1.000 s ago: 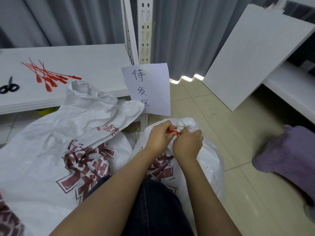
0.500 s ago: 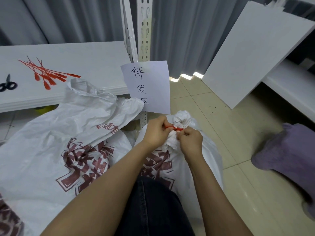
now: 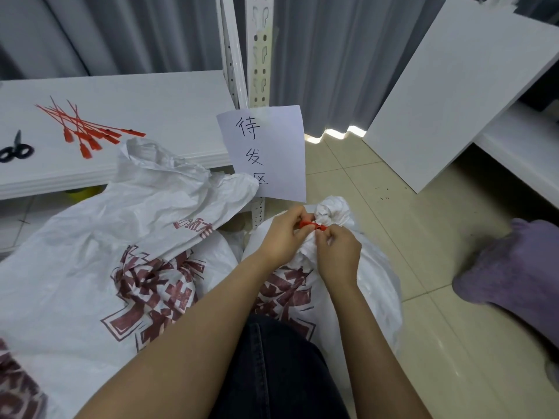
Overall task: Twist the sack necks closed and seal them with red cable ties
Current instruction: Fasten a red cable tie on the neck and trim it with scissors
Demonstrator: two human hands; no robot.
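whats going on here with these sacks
A person is sealing a white sack on the floor. Its neck is gathered and twisted, and both the left hand and the right hand pinch a red cable tie at it. Whether the tie is pulled tight cannot be told. A second sack beside it lies with its neck open. Spare red ties and scissors sit on the white shelf.

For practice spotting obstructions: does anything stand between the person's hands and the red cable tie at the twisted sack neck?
Nothing visible does. The left hand and right hand both pinch the red cable tie, which sits right at the twisted sack neck.
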